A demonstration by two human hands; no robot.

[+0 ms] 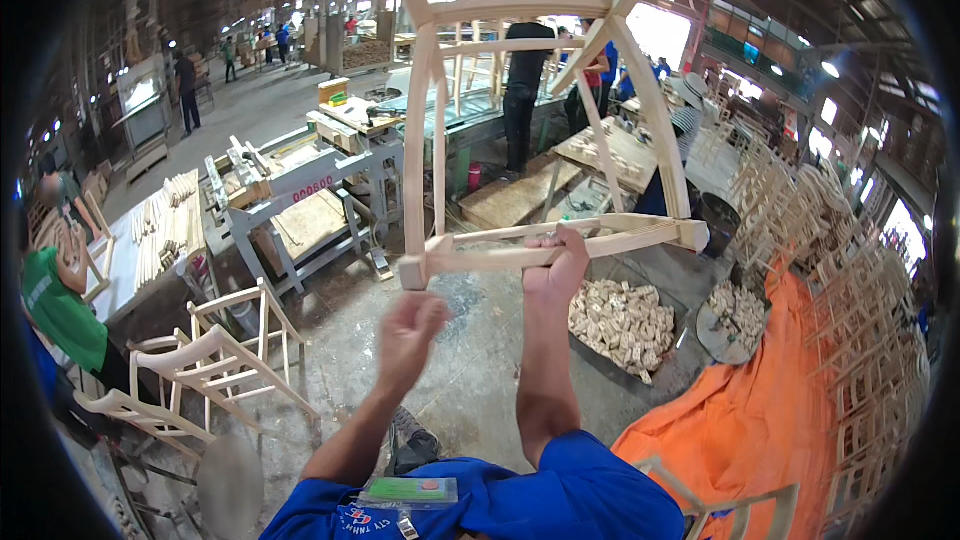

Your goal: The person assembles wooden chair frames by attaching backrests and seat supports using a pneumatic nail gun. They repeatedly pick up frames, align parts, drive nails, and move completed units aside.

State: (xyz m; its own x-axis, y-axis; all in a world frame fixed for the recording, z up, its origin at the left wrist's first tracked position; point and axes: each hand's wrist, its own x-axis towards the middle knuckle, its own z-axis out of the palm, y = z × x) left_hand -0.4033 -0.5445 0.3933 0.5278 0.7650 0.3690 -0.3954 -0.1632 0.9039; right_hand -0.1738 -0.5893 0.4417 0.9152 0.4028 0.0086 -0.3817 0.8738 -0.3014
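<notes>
Spreading across the right side of the scene, stacked unfinished chair frames [850, 290] make the biggest mass, piled from near to far along the right wall. Next in size, an orange tarp [770, 410] lies on the floor at the near right, touching the foot of that stack. A grey workbench [300, 190] with clamps stands at the far left, and beside it on the left a table carries a heap of pale wooden spindles [165, 225]. At the near left, 2 bare chair frames [215, 360] lean together on the concrete floor [470, 360].

Held up in the middle of the view is a pale wooden chair frame [540, 120], its legs and rails rising toward the far roof and its seat rail running level just above the hands. The right hand [556, 265] is closed around that seat rail, fingers wrapped over the top, bearing the frame. The left hand [410, 332] sits lower and to the left, apart from the wood, blurred, fingers curled loosely and holding nothing that can be made out.

Below the frame, right of the right forearm, a tray of small wooden blocks [625, 320] rests on the floor, with a smaller round pan of blocks [735, 315] just beside it further right.
</notes>
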